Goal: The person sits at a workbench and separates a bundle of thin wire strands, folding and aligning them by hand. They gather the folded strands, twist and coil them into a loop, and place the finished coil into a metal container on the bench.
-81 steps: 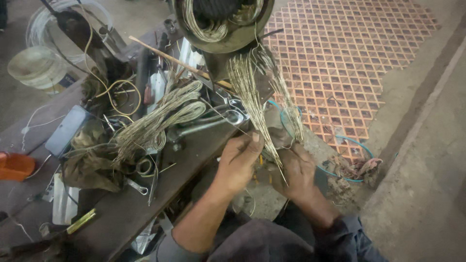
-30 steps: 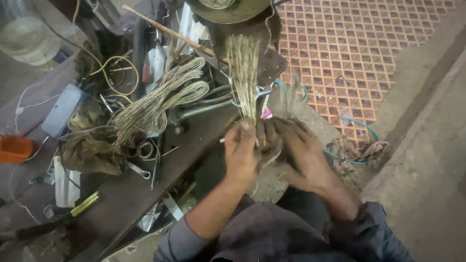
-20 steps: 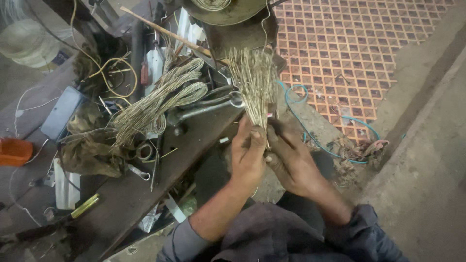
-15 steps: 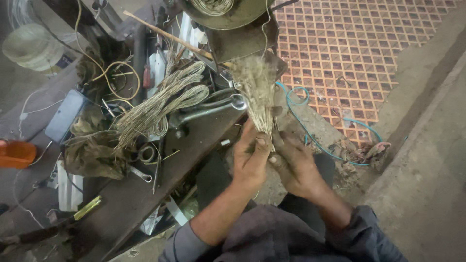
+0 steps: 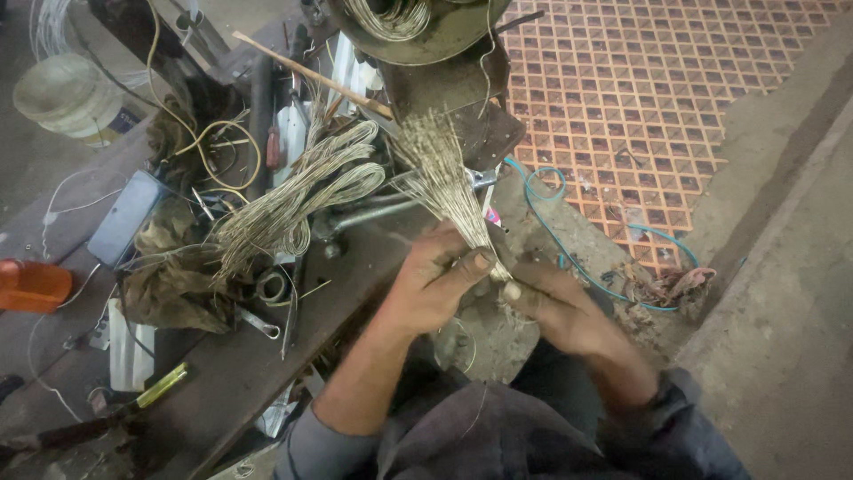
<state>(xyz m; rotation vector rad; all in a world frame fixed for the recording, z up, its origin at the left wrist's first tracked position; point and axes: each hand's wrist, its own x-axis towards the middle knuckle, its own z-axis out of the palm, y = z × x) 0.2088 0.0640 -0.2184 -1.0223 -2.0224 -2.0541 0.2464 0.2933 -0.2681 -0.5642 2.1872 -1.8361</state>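
Observation:
My left hand (image 5: 435, 284) grips a bundle of thin pale wire strands (image 5: 444, 182) near its lower end, thumb across the strands. The bundle fans upward toward a round metal winding drum (image 5: 404, 27). My right hand (image 5: 555, 307) pinches the bottom tip of the same bundle, just below and right of my left hand. Both hands sit at the edge of a dark cluttered workbench (image 5: 240, 373).
Looped wire coils (image 5: 298, 191) lie on the bench beside a crumpled rag (image 5: 173, 276), a phone (image 5: 124, 218), a wooden stick (image 5: 311, 76) and small tools. An orange object (image 5: 31, 284) sits far left, a pale bucket (image 5: 67, 98) top left. A blue cable (image 5: 577, 236) crosses the patterned floor.
The strands hung spread and loose from the drum earlier; both hands have gathered them into one tight bundle, and the grip has slid down to its lower end.

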